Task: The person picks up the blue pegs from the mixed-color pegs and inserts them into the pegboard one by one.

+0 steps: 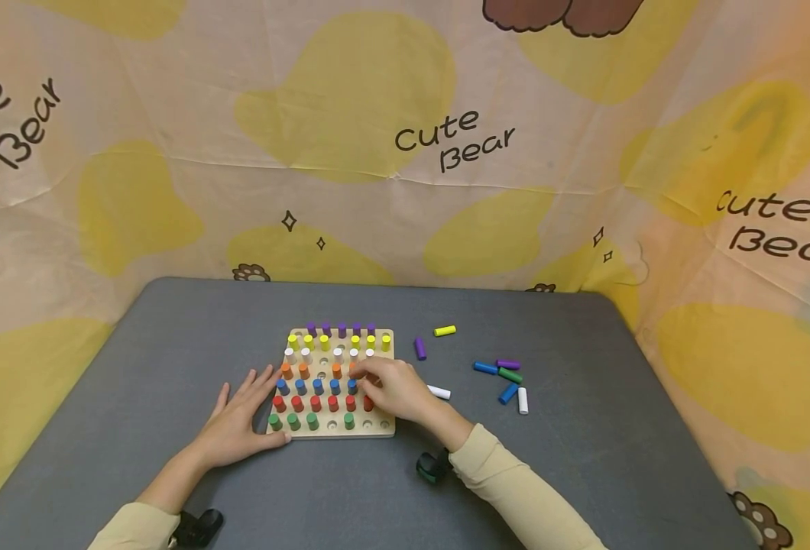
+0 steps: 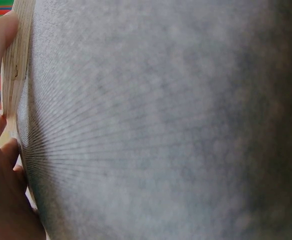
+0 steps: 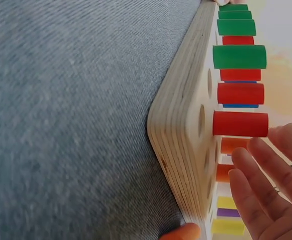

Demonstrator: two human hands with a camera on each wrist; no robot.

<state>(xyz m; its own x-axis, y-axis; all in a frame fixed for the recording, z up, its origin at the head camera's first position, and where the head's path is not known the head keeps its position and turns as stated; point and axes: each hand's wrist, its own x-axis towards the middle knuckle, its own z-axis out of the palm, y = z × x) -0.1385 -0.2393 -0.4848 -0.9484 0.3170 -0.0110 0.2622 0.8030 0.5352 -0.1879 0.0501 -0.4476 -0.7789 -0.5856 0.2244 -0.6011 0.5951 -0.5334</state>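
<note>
A wooden pegboard (image 1: 377, 430) holds rows of coloured pegs: purple, yellow, white, orange, blue, red and green from back to front. My left hand (image 1: 236, 428) lies spread at its left side, fingertips by the left edge. Its thumb (image 2: 5, 32) presses the board's side. Over the board's right half, my right hand (image 1: 394, 386) reaches in with bent fingers among the orange and blue rows. In the right wrist view its fingertips are close to a red peg (image 3: 241, 124) and an orange peg (image 3: 234, 145); I cannot tell whether they pinch one.
Loose pegs lie right of the board: a yellow peg (image 1: 445, 331), a purple peg (image 1: 419, 349), a white peg (image 1: 439, 393), and farther right a cluster including a green peg (image 1: 510, 376). An orange peg (image 3: 183, 232) lies by the board's edge. Printed cloth (image 1: 350, 99) hangs behind the grey table (image 1: 570, 458).
</note>
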